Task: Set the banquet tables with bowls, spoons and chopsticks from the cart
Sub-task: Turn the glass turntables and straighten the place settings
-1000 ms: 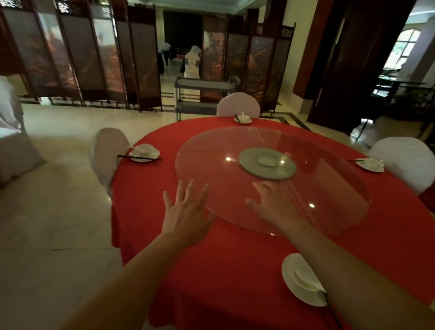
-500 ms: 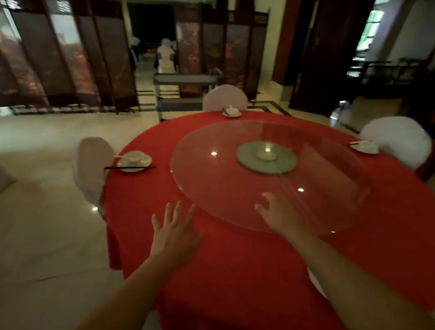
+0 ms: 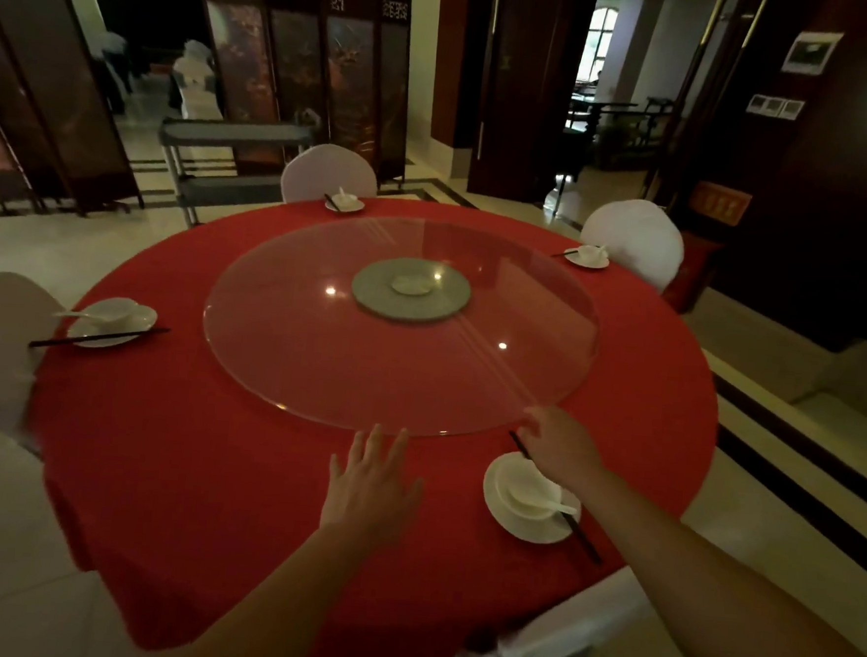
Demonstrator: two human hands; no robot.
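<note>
R hand (image 3: 564, 447): slid off glass turntable (image 3: 401, 326) to 5 o'clock, loosely open, empty.
L hand (image 3: 372, 483): stayed flat, empty.
Nearest setting (image 3: 529, 504): looked done.

Head-height, downward over round table (image 3: 165, 463)

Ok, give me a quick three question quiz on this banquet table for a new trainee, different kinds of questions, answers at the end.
1. True or false: the left hand is holding a bowl.
2. How many place settings lie on the red tablecloth?
3. Which is the right hand nearest? A) the glass turntable rim and the near setting's chopsticks B) the cart C) a white-covered chair

Key: 1 false, it hovers open and empty; 2 four; 3 A.
</note>
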